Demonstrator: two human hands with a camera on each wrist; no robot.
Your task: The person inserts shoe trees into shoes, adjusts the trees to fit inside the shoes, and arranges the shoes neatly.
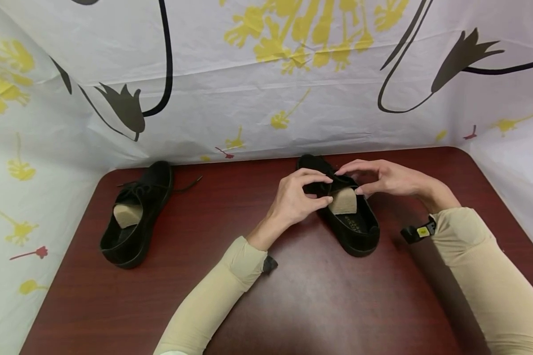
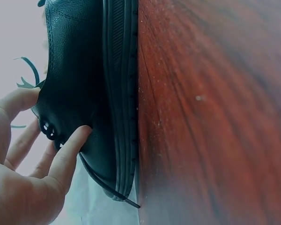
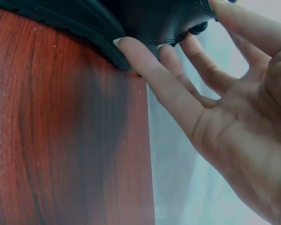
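Two black lace-up shoes stand on a dark red table [image 1: 293,305]. The right shoe [image 1: 355,231] lies mid-table with a tan insert [image 1: 343,201] in its opening. My left hand [image 1: 322,188] grips its upper from the left, thumb on the side wall and fingers curled over the top. My right hand [image 1: 351,181] holds the same upper from the right, thumb on top. In the left wrist view the left hand [image 2: 56,115] clasps the shoe [image 2: 84,70]. In the right wrist view the right hand [image 3: 168,23] touches the shoe [image 3: 150,18] near its eyelets.
The other shoe [image 1: 133,236] sits at the table's left with a tan insert [image 1: 128,215] and loose laces. A white cloth with yellow and black prints [image 1: 266,98] walls in the table at the back and both sides.
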